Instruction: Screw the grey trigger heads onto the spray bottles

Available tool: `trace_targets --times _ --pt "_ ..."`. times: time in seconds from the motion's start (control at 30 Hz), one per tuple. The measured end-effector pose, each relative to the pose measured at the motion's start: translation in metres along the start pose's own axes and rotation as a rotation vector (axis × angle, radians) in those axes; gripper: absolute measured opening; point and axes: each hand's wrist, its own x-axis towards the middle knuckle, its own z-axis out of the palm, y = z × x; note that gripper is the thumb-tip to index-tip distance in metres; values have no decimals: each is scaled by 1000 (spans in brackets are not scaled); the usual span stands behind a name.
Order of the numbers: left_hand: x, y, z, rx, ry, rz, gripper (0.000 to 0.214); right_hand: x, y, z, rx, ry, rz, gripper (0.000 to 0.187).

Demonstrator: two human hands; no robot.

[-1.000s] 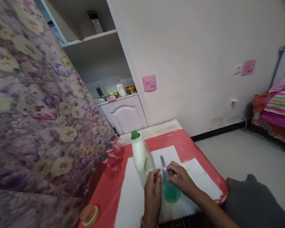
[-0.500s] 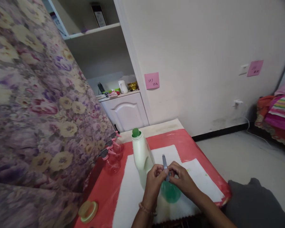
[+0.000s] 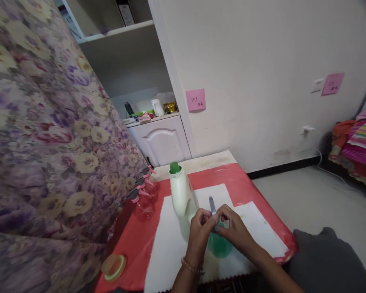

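Note:
A small green spray bottle (image 3: 219,245) stands on the white cloth (image 3: 171,248), with a grey spray head (image 3: 212,205) on top. My left hand (image 3: 201,230) and my right hand (image 3: 233,228) are both closed around the bottle's neck, fingertips meeting at the spray head. A tall white jug (image 3: 181,199) with a green spout stands just left of my hands, touching or nearly touching my left hand.
Three clear spray bottles with pink triggers (image 3: 144,195) stand at the red table's (image 3: 250,191) left edge beside a floral curtain (image 3: 49,134). An orange lid (image 3: 113,266) lies at the near left corner. A white cabinet (image 3: 160,140) and a wall stand behind.
My left hand has moved up from the bottle's side to meet my right hand at the spray head. The view has shifted slightly.

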Motion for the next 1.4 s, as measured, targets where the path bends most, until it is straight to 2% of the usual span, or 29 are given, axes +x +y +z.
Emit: trace_targets --times 0.07,0.13,0.33,0.53,0.63,0.73,0.93,1.03,1.13,1.2,1.3,1.4 --pt "-1 -1 0 3 -7 0 31 -3 0 7 -46 95 25 23" --pt "-2 -2 1 7 2 0 31 -5 -3 7 -64 122 43 25" --pt "-6 3 3 14 37 15 31 -5 -11 -6 89 -117 -82 12" --pt "-6 -2 3 11 34 9 30 -8 -3 7 98 86 17 19" --pt "-7 -3 4 27 44 21 28 -8 -6 4 103 11 10 21" --pt "-8 -1 4 35 45 26 28 -8 -8 0 145 -92 -41 16" --pt "-9 2 4 14 36 -1 30 -8 -4 6 134 68 33 21" --pt "-8 0 4 33 32 6 29 -8 -5 2 153 -15 -6 26" --pt "-8 -2 4 33 41 17 30 -7 -5 -2 207 -113 -50 17" --pt "-7 -3 5 24 38 15 30 -7 -4 -1 212 -65 -30 13" --pt "-7 -4 4 20 28 11 30 -8 -2 1 186 46 21 20" --pt "-7 -4 4 27 33 11 30 -9 -5 -1 184 -26 -1 21"
